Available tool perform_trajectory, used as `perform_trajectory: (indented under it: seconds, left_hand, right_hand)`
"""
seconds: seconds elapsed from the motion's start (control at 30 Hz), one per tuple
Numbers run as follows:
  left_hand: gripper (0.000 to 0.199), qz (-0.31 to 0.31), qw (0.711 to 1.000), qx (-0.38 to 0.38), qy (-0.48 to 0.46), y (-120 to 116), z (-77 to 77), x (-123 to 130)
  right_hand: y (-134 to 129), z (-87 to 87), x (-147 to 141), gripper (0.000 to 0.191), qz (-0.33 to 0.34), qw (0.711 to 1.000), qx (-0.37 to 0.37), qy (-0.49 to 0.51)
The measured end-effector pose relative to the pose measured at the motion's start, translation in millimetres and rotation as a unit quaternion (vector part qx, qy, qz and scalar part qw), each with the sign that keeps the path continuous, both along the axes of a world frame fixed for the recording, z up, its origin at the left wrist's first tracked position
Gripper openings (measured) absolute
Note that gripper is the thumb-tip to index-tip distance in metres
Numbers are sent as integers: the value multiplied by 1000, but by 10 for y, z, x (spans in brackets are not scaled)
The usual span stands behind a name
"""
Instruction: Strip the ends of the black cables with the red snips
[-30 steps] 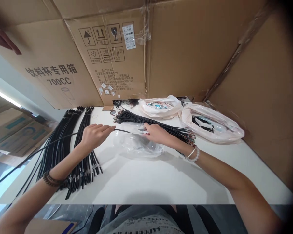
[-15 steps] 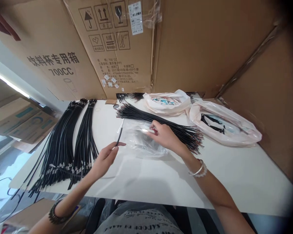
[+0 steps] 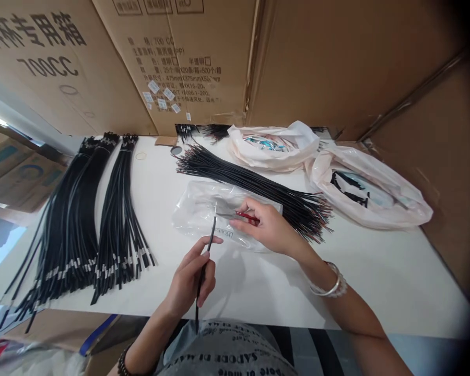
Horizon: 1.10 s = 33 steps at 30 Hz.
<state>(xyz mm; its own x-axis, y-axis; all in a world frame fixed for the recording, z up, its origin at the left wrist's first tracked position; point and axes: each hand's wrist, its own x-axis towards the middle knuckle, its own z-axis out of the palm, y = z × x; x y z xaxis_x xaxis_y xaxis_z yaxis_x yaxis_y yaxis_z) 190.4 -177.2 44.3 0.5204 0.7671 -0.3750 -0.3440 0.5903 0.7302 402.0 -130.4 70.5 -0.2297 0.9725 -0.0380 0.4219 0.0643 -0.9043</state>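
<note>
My left hand is closed around a black cable, held upright between thumb and fingers, its lower end hanging toward the table's front edge. The cable's top ends in a thin pale tip. In my right hand is a red-handled metal tool, its slim blade pointing left and meeting or nearly meeting the pale tip; whether it is scissors or tweezers I cannot tell. Under both hands lies a clear plastic bag with printed letters. Just behind it a thick bundle of black cables with coppery ends lies slantwise.
More black cable bundles lie at the left, their ends overhanging the front edge. Two pale plastic bags stand at the back right, one with blue pieces, one with black pieces. Cardboard boxes wall off the white table.
My left hand has moved right with the cable, bringing its pale tip to the tool. The tool's red handle and blade now show more clearly. The view has tilted down.
</note>
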Motion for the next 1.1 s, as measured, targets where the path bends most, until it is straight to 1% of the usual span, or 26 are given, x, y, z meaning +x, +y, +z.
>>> perform_trajectory:
  seconds: [0.07,0.1,0.17,0.23,0.3,0.43,0.53,0.67,0.77,0.9,0.97,1.1]
  left_hand:
    - [14,13,999,-11,-33,58,-33,55]
    - [12,20,998,-22,-46,91,-41,85]
    - [18,30,995,-57,-70,159,-43,144]
    - [28,32,991,-98,-83,215,-35,198]
    - [31,34,988,-132,-78,249,-22,237]
    - [25,41,981,-183,-47,256,24,242]
    - [25,42,975,-218,-32,255,62,203]
    - [26,38,970,-239,-21,292,72,169]
    - [25,38,967,-253,-20,331,56,165]
    - [25,35,960,-275,-41,367,42,157]
    - [23,31,958,-281,-52,380,48,151]
    - [20,20,957,-283,-60,401,65,152]
  right_hand:
    - [10,-51,1,29,1,997,-66,37]
    - [21,-67,1,31,1,994,-92,59]
    - [52,-73,0,32,-5,990,-117,83]
    - [89,-54,-4,31,-16,991,-108,74]
    - [122,-28,-8,29,-22,994,-98,53]
    - [151,-7,-9,27,-19,994,-110,14]
    - [164,-15,-10,27,-14,992,-120,-18]
    - [237,-35,-11,26,15,987,-156,-30]
    - [308,-67,-5,24,18,982,-184,-31]
    - [352,-117,-3,24,30,969,-246,19]
    - [359,-131,-8,24,31,968,-249,20]
    - [386,-120,-13,21,30,973,-228,-13]
